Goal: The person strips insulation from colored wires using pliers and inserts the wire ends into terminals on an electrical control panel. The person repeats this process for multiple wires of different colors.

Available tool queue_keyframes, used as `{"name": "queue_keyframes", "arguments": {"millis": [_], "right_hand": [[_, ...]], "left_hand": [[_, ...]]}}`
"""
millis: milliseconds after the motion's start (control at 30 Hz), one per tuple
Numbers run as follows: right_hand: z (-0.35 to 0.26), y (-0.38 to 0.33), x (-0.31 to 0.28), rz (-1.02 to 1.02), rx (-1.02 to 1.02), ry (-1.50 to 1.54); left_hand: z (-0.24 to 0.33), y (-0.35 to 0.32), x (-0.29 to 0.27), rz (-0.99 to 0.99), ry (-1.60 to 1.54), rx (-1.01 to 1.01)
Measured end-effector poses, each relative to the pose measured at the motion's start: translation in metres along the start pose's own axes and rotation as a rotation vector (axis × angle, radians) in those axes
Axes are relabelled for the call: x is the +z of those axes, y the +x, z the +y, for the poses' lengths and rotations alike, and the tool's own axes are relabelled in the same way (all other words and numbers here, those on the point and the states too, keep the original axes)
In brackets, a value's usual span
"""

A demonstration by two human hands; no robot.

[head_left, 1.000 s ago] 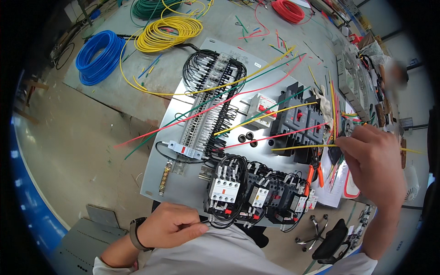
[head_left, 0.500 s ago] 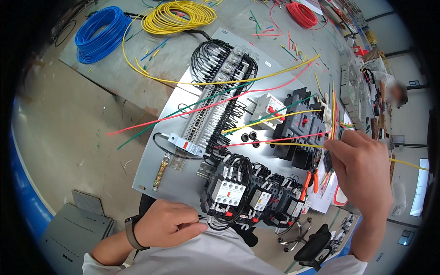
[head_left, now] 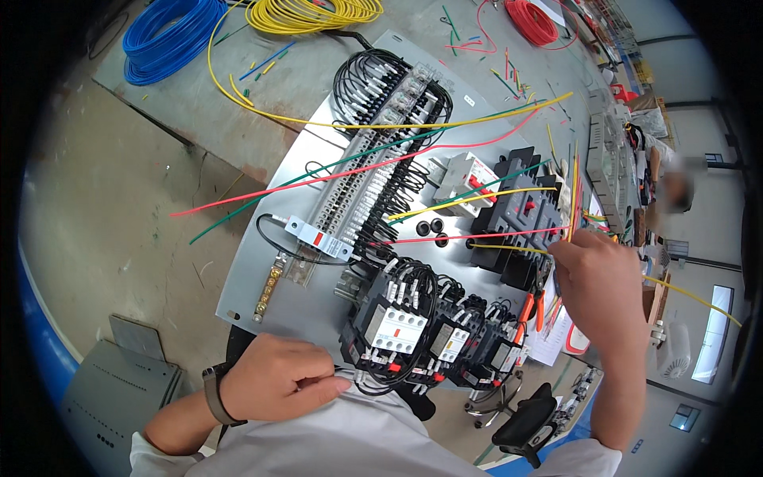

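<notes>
Two bare hands are in view at the metal panel (head_left: 314, 324): the right hand (head_left: 600, 278), just off the panel's right side, pinches one yellow wire (head_left: 511, 248) between thumb and fingers, while the left hand (head_left: 278, 378), at the panel's near edge, has its fingers curled in and thumb laid forward, and whether it grips anything cannot be told. The pinched wire has one end above the panel beside three black rings (head_left: 437, 226) and the other out past its right side. Six more loose wires cross over the panel: three long ones, one yellow (head_left: 381, 126), one green (head_left: 230, 222) and one red (head_left: 242, 198), passing above its single terminal strip (head_left: 350, 183), and three shorter ones, again one of each colour, spanning its middle. Also on the panel are one white breaker (head_left: 466, 184) and one brass bar (head_left: 268, 294) at its left corner. One pair of orange-handled pliers (head_left: 526, 310) is at its right edge. Beyond its far side lie three coils, one blue (head_left: 171, 40), one yellow, one red (head_left: 531, 22).
</notes>
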State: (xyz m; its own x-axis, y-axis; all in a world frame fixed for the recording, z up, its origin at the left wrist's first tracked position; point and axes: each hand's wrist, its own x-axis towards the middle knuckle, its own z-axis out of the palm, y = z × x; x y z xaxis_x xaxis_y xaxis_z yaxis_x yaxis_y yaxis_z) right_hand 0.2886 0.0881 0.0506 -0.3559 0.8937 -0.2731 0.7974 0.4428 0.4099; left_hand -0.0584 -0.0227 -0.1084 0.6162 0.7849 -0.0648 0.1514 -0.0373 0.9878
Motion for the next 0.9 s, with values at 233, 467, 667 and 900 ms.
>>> {"name": "queue_keyframes", "arguments": {"millis": [233,467,667,900], "right_hand": [[-0.015,0.013,0.013,-0.004,-0.032,-0.092],[-0.03,0.026,0.046,0.002,-0.067,-0.057],[-0.035,0.029,0.064,0.014,-0.026,-0.053],[-0.037,0.034,0.066,0.031,-0.012,-0.025]], "left_hand": [[-0.005,0.0,0.001,0.001,0.02,0.0],[-0.01,0.001,0.001,0.005,0.012,0.042],[-0.014,-0.002,0.0,0.026,-0.006,0.033],[-0.015,-0.003,-0.002,0.011,0.004,0.021]]}}
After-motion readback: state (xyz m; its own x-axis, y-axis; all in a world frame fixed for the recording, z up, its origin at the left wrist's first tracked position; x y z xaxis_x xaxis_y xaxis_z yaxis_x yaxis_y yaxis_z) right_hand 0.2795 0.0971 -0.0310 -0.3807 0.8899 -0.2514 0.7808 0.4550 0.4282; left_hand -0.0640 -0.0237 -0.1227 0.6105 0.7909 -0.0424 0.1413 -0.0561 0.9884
